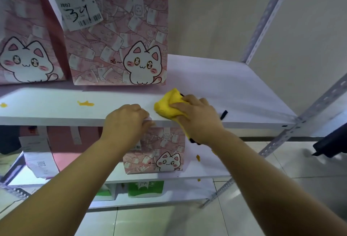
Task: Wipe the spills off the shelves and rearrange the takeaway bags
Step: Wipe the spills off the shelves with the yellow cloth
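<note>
At the far left of the upper shelf (225, 85) a pink cat-print takeaway bag (24, 48) stands, with a small orange spot (3, 105) near the front edge below it. Beside it stands a second cat bag (120, 48) bearing a receipt marked 34 (80, 10), and an orange spill (86, 103) lies before it. My left hand (127, 123) grips the shelf's front lip, fingers curled over it. Just right, my right hand (197, 117) presses a yellow cloth (169, 104) on the shelf, fingers clamped on it. Below, another cat bag (161, 153) sits beside more orange drops (198, 157).
</note>
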